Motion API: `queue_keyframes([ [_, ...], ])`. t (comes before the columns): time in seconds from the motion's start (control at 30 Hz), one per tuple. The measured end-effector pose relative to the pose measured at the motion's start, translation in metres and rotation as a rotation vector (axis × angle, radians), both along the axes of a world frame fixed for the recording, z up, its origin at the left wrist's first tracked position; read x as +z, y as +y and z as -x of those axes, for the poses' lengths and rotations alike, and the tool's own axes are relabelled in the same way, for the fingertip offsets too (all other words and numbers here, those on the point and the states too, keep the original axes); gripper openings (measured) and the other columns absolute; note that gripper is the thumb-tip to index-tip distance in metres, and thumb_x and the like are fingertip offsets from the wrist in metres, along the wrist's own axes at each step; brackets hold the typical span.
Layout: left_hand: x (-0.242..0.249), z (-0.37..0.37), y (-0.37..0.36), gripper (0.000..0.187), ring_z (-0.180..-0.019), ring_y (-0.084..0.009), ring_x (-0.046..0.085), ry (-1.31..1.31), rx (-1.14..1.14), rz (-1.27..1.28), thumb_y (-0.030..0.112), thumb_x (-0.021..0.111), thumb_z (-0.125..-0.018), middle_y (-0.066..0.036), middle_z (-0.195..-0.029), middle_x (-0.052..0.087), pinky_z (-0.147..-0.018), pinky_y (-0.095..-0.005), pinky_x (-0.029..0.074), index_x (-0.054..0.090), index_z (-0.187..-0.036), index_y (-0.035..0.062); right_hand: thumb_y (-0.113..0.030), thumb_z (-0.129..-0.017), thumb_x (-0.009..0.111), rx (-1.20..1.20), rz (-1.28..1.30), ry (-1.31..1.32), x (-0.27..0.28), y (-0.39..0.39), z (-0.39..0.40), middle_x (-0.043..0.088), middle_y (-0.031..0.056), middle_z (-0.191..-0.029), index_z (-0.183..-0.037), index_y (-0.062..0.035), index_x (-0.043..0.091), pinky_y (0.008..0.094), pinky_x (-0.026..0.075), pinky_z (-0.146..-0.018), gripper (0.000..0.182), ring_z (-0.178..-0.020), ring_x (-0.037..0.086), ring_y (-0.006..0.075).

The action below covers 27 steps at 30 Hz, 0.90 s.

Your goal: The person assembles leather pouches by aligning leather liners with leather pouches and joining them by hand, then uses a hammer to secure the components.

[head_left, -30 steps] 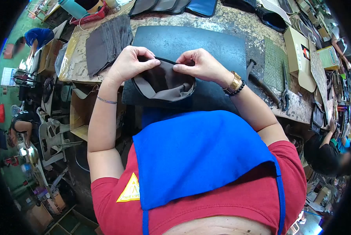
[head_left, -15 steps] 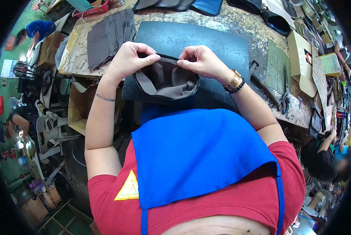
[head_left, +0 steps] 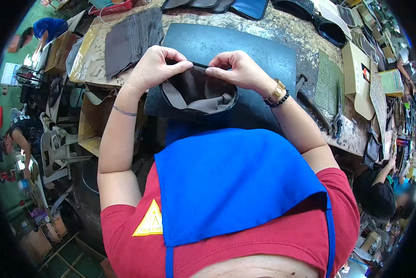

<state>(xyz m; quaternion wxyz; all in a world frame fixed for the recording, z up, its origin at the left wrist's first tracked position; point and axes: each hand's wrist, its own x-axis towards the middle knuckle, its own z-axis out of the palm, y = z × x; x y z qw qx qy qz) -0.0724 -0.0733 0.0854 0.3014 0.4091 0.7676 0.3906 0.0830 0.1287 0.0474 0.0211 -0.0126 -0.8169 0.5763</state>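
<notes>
a dark pouch is pinched at its far rim by the left hand and right hand. right of the latter, a hammer is seen.

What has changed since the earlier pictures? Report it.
Since half a second ago, the right hand has edged slightly toward the left hand. The view has shifted, so the bench sits higher in it. Nothing was let go: both hands still pinch the rim of the dark pouch. The hammer and stack of brown pieces stayed put.
</notes>
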Motion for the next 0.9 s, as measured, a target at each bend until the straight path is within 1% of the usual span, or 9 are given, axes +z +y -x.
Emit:
queue_keyframes([
  [0.1, -0.001, -0.002, 0.002, 0.019, -0.078, -0.0067, 0.062, 0.001, -0.017, -0.003, 0.019, 0.076, -0.087, -0.001, -0.084, 0.071, -0.074, -0.024, 0.051, 0.074, -0.086, -0.0001, -0.028, -0.09, 0.071, 0.037, -0.023, -0.031, -0.004, 0.004, 0.004, 0.071, 0.0037, -0.077, -0.094, -0.001, 0.071, 0.0269, 0.051, -0.066, 0.027, -0.07, 0.063, 0.0083],
  [0.23, 0.002, -0.002, 0.003, 0.019, -0.08, -0.0086, 0.063, 0.03, -0.027, 0.003, 0.018, 0.076, -0.086, -0.004, -0.086, 0.072, -0.076, -0.0255, 0.051, 0.074, -0.087, -0.0011, -0.029, -0.09, 0.072, 0.042, -0.025, -0.025, -0.001, 0.0, 0.008, 0.072, 0.0055, -0.079, -0.095, -0.0015, 0.072, 0.0274, 0.052, -0.067, 0.028, -0.071, 0.063, 0.0088],
  [0.3, 0.003, -0.003, 0.001, 0.019, -0.081, -0.0098, 0.064, 0.092, -0.081, -0.097, 0.017, 0.077, -0.085, -0.005, -0.087, 0.072, -0.076, -0.0262, 0.052, 0.074, -0.089, -0.0016, -0.028, -0.09, 0.072, 0.028, -0.057, -0.053, 0.008, -0.001, 0.007, 0.072, 0.0055, -0.079, -0.094, -0.0015, 0.072, 0.0277, 0.052, -0.067, 0.027, -0.071, 0.064, 0.009],
  [0.33, 0.003, -0.003, -0.001, 0.019, -0.082, -0.0104, 0.064, 0.122, -0.108, -0.147, 0.016, 0.077, -0.085, -0.006, -0.088, 0.072, -0.077, -0.0265, 0.052, 0.074, -0.089, -0.0018, -0.028, -0.09, 0.072, 0.035, -0.064, -0.037, 0.006, 0.0, 0.007, 0.072, 0.0051, -0.079, -0.095, -0.0015, 0.072, 0.0276, 0.052, -0.067, 0.027, -0.071, 0.064, 0.0089],
  [0.43, 0.003, 0.001, -0.005, 0.02, -0.077, -0.0112, 0.066, 0.146, -0.083, -0.114, 0.018, 0.076, -0.084, -0.007, -0.086, 0.074, -0.073, -0.0264, 0.054, 0.076, -0.091, -0.001, -0.028, -0.09, 0.072, 0.055, -0.064, -0.02, 0.0, 0.004, 0.01, 0.072, 0.004, -0.078, -0.095, -0.0016, 0.072, 0.027, 0.052, -0.066, 0.027, -0.071, 0.064, 0.0083],
  [0.53, 0.009, -0.003, -0.004, 0.018, -0.083, -0.0115, 0.065, 0.149, -0.02, -0.019, 0.015, 0.077, -0.083, -0.007, -0.09, 0.073, -0.077, -0.0264, 0.052, 0.075, -0.09, -0.0014, -0.027, -0.091, 0.072, 0.067, -0.014, -0.048, 0.003, 0.0, 0.013, 0.071, 0.0017, -0.078, -0.094, -0.0012, 0.072, 0.025, 0.051, -0.065, 0.026, -0.071, 0.062, 0.0063],
  [0.6, 0.01, -0.004, -0.004, 0.018, -0.082, -0.0111, 0.065, 0.148, -0.03, -0.036, 0.015, 0.077, -0.083, -0.007, -0.089, 0.073, -0.076, -0.026, 0.052, 0.074, -0.089, -0.0017, -0.024, -0.092, 0.072, 0.059, 0.039, -0.063, 0.002, -0.002, 0.015, 0.068, -0.0014, -0.078, -0.094, -0.0005, 0.071, 0.0224, 0.049, -0.063, 0.024, -0.071, 0.059, 0.0037],
  [0.8, 0.007, -0.005, -0.003, 0.017, -0.081, -0.0105, 0.065, 0.181, -0.037, -0.022, 0.014, 0.076, -0.084, -0.006, -0.089, 0.073, -0.075, -0.0257, 0.051, 0.074, -0.088, -0.0023, -0.023, -0.092, 0.072, 0.101, 0.056, -0.069, -0.003, 0.001, 0.02, 0.069, -0.0011, -0.081, -0.098, -0.0007, 0.071, 0.0224, 0.049, -0.064, 0.023, -0.072, 0.058, 0.0036],
  [0.9, 0.008, -0.006, -0.002, 0.017, -0.081, -0.0107, 0.065, 0.175, -0.029, -0.009, 0.014, 0.076, -0.084, -0.006, -0.089, 0.073, -0.076, -0.0261, 0.051, 0.074, -0.089, -0.0024, -0.023, -0.092, 0.072, 0.091, 0.022, -0.028, -0.008, -0.002, 0.023, 0.068, -0.0013, -0.081, -0.096, -0.0012, 0.07, 0.0224, 0.049, -0.065, 0.022, -0.072, 0.058, 0.0041],
])
